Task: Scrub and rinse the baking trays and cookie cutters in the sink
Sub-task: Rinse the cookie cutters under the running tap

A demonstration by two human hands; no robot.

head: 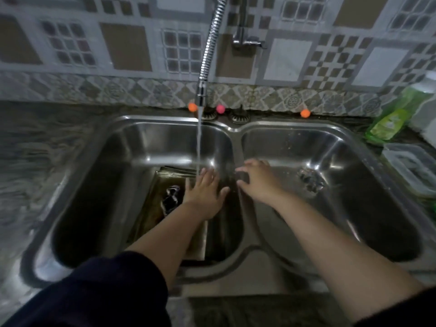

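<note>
Two-bowl sink (236, 131), one tap (202, 95) running onto my left hand (204, 190) (fingers straight, holding nothing). Right hand (256, 179) grips something dark, too blurry to name. One tray (151, 208) sits in the left bowl, three little balls behind

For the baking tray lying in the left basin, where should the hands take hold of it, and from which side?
Probably by the baking tray's raised far rim, reaching from above under the running water. The tray lies roughly flat in the left basin; that rim is bare, while the left hand and forearm cover its near right part. The right hand seems to hold something small, too blurred to name.
</note>
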